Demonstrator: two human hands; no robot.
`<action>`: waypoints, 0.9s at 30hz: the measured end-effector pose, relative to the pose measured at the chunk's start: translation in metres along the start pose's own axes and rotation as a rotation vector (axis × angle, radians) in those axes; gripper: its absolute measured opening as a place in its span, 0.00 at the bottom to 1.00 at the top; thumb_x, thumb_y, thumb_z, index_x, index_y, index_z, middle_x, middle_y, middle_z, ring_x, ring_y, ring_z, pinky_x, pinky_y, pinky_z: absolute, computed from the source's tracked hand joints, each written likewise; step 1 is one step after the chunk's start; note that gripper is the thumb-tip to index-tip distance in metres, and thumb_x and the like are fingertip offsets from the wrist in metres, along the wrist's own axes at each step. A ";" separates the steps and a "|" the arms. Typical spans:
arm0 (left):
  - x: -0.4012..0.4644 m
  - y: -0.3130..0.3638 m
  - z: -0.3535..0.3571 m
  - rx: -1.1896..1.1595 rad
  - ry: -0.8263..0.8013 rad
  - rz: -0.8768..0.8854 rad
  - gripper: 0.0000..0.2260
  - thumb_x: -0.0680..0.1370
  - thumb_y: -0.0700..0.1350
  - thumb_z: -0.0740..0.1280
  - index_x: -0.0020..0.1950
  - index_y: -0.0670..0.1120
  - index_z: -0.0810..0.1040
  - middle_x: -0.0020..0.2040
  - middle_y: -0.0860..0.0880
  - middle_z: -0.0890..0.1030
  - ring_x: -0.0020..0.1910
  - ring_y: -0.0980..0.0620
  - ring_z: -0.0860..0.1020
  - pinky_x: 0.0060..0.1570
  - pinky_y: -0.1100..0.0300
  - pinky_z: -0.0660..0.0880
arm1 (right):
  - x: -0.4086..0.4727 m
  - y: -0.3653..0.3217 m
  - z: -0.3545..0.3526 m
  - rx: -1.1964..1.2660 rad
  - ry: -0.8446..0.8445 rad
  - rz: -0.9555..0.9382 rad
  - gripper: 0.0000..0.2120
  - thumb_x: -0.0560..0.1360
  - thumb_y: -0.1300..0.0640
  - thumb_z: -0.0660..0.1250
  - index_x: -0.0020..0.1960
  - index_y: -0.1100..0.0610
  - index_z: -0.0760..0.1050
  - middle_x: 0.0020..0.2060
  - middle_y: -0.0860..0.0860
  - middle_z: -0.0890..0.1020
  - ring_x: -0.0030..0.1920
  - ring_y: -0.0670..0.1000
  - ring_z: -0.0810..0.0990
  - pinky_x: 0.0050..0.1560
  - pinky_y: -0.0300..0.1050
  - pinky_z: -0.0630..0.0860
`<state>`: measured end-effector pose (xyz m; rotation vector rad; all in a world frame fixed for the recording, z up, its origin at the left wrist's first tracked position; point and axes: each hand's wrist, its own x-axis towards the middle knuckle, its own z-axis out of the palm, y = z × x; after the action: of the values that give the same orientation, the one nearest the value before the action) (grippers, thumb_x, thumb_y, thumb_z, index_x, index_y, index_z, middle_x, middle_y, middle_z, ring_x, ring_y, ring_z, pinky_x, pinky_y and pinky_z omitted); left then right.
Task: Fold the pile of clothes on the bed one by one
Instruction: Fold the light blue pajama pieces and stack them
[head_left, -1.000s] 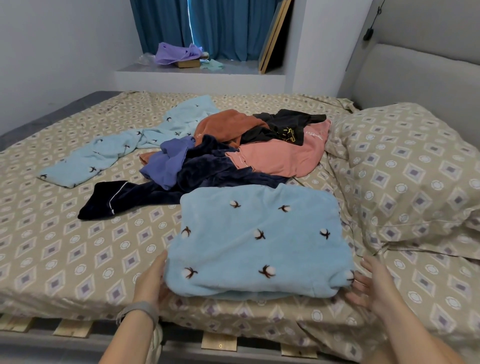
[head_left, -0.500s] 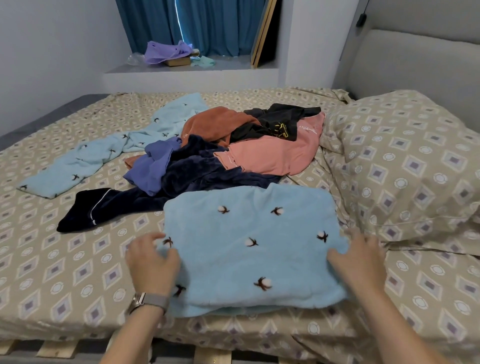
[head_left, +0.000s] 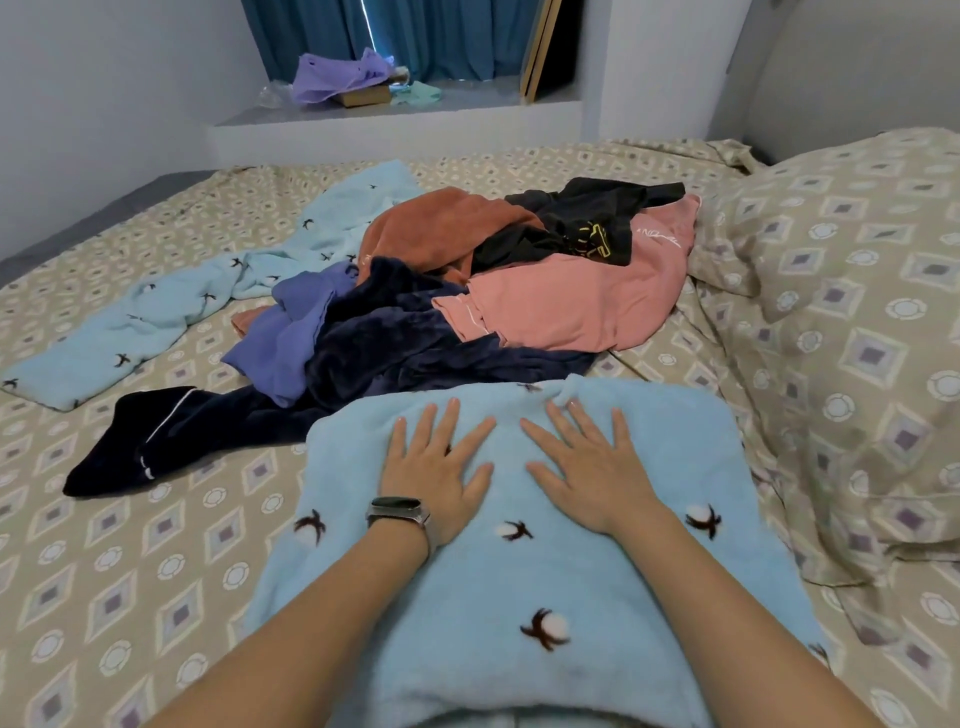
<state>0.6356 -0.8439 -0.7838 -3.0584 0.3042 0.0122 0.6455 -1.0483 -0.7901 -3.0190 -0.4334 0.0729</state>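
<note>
Hands flat on a folded blue garment at the near edge of the bed. The left hand and right hand lie side by side, palms down, fingers straight and spread, pressing the upper half of the garment; neither grips anything. The fingertips point toward the pile, which lies just beyond the garment's far edge. A watch sits on the left wrist. The pile holds a navy piece, a violet piece, a pink piece, a rust piece and a black piece, all unfolded and overlapping. Blue trousers with the same print stretch out left of the pile. A pillow lies to the right of the garment.
</note>
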 end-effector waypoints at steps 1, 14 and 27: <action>0.002 -0.002 0.005 -0.014 0.027 -0.017 0.31 0.72 0.65 0.32 0.76 0.66 0.41 0.80 0.52 0.43 0.78 0.47 0.43 0.74 0.46 0.37 | 0.004 0.004 0.003 -0.003 -0.009 0.045 0.39 0.66 0.33 0.25 0.77 0.36 0.40 0.79 0.45 0.42 0.78 0.49 0.36 0.73 0.61 0.29; -0.015 -0.087 -0.003 -0.195 -0.120 -0.475 0.34 0.76 0.69 0.40 0.79 0.55 0.47 0.80 0.47 0.52 0.77 0.43 0.54 0.72 0.38 0.53 | -0.033 0.072 -0.012 0.225 0.052 0.694 0.35 0.77 0.32 0.44 0.79 0.49 0.51 0.79 0.51 0.53 0.79 0.56 0.47 0.74 0.68 0.43; -0.145 0.022 0.007 -0.116 -0.061 -0.158 0.31 0.76 0.71 0.43 0.75 0.62 0.61 0.77 0.48 0.63 0.75 0.42 0.61 0.70 0.37 0.49 | -0.136 -0.035 -0.008 -0.005 -0.096 -0.106 0.42 0.69 0.20 0.45 0.76 0.39 0.58 0.76 0.45 0.61 0.77 0.51 0.57 0.72 0.57 0.41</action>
<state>0.4891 -0.8367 -0.7905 -3.1802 0.0597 0.1179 0.5063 -1.0539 -0.7738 -3.0004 -0.6019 0.2094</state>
